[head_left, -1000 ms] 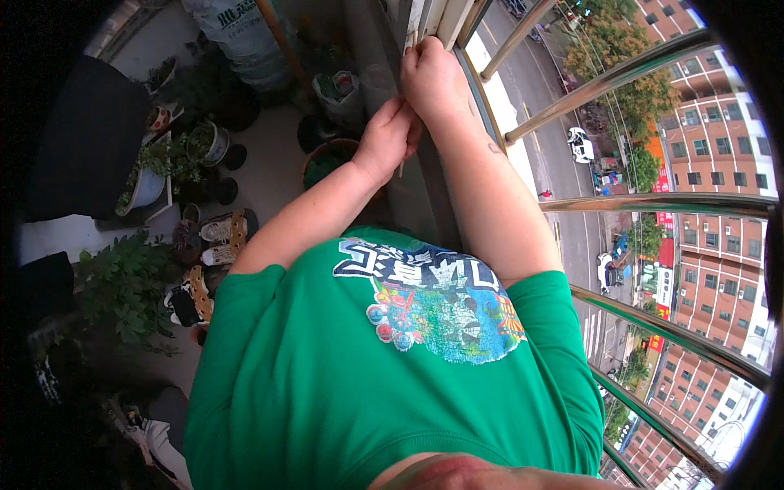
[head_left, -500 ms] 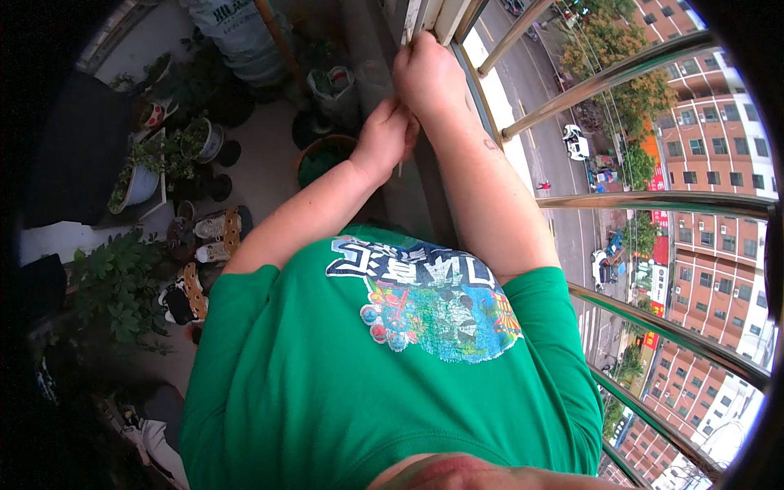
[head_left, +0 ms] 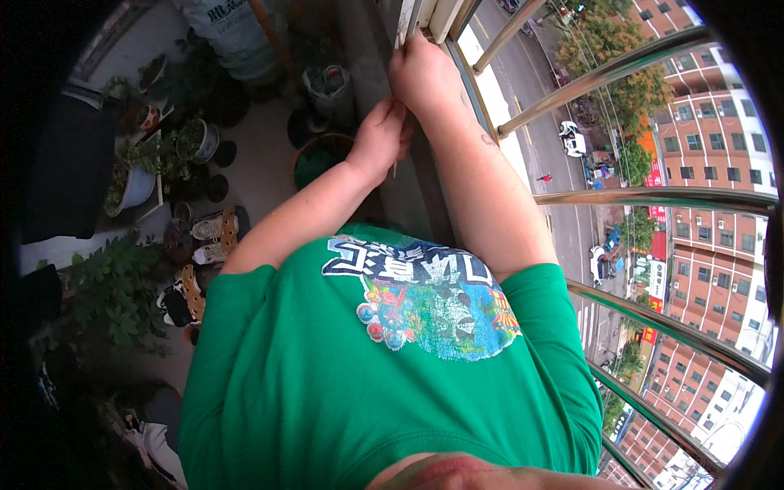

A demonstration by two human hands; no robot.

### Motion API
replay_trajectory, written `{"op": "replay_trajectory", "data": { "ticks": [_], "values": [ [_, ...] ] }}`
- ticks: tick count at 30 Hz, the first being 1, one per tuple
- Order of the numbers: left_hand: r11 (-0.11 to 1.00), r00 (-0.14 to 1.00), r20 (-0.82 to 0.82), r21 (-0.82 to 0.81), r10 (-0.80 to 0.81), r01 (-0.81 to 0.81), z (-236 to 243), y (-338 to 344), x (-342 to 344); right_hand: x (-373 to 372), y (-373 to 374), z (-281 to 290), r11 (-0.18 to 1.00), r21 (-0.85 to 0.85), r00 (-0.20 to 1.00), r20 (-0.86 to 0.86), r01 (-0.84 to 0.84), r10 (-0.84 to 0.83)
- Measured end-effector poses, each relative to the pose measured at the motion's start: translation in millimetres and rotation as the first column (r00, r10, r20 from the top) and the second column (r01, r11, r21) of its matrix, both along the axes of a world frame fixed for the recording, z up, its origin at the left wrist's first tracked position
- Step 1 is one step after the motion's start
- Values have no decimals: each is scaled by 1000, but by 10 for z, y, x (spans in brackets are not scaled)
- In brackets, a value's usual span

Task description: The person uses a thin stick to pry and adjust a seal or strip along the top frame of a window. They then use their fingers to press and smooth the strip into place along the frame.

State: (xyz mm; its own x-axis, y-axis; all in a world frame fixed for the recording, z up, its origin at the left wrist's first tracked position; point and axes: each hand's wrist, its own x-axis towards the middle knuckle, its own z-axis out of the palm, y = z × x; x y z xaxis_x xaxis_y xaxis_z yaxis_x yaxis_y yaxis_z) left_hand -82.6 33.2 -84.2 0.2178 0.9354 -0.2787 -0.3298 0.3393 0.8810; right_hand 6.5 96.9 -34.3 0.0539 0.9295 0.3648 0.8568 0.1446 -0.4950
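My right hand (head_left: 425, 75) is closed in a fist at the foot of the white window frame (head_left: 428, 18), next to the sill. Its fingertips are turned away, so whatever they grip is hidden. Just below and to the left, almost touching its wrist, my left hand (head_left: 379, 144) is closed too, with the thumb side up. A thin pale tip, like the end of a stick, pokes out under the left fingers; its kind cannot be made out. Both forearms reach forward over the dark inner wall below the window.
Steel railing bars (head_left: 653, 197) cross outside the window at right, high above a street. On the left stand potted plants (head_left: 198, 140), a leafy plant (head_left: 118, 286) and shoes (head_left: 217, 237). A round green-lined pot (head_left: 315, 163) and a large white sack (head_left: 233, 37) are ahead.
Both hands have shifted very slightly to the left, and the whole view has tilted a little. Both stay closed in the same place by the window frame.
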Motion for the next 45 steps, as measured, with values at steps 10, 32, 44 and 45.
{"op": "replay_trajectory", "data": {
  "ticks": [10, 32, 44, 45],
  "values": [
    [1000, 1000, 22, 3, -5, 5, -45, 4, -52, -3, -7, 74, 994, -107, 996, -80, 29, -38],
    [999, 997, 68, -9, -31, 32, 24, -36, -79, -38, -28, 93, 993, -118, 1000, -5, 17, -18],
    [997, 994, 102, -63, -31, 38, -1, -57, -70, -22, 3, 51, 998, -53, 1000, -23, 18, -19],
    [998, 995, 94, -41, -33, 37, 3, -29, -75, -28, -1, 48, 999, -26, 999, -38, 33, -34]
  ]
}}
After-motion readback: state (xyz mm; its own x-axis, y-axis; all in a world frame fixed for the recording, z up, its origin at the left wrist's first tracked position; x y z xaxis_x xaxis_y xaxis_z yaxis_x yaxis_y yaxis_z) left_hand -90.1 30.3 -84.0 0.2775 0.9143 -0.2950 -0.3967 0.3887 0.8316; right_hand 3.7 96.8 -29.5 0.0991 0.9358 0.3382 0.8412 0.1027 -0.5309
